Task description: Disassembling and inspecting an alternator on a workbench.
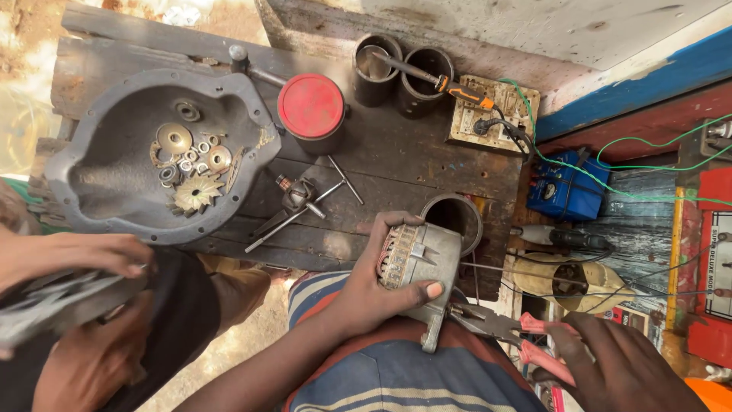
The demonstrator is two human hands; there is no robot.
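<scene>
1. While gripped by left hand (371, 286), fingers wrapped tight: grey motor housing (418, 267), copper windings showing, at near edge of wooden bench (396, 152).
2. Right hand (618, 366), closed on red-handled pliers (507, 332); tips touching housing's lower edge.
3. Behind: red-lidded can (311, 107), metal cover (114, 164) holding washers.

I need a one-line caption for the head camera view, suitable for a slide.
Left hand grips a grey motor housing while right hand applies red-handled pliers beside a cluttered wooden workbench.
</scene>
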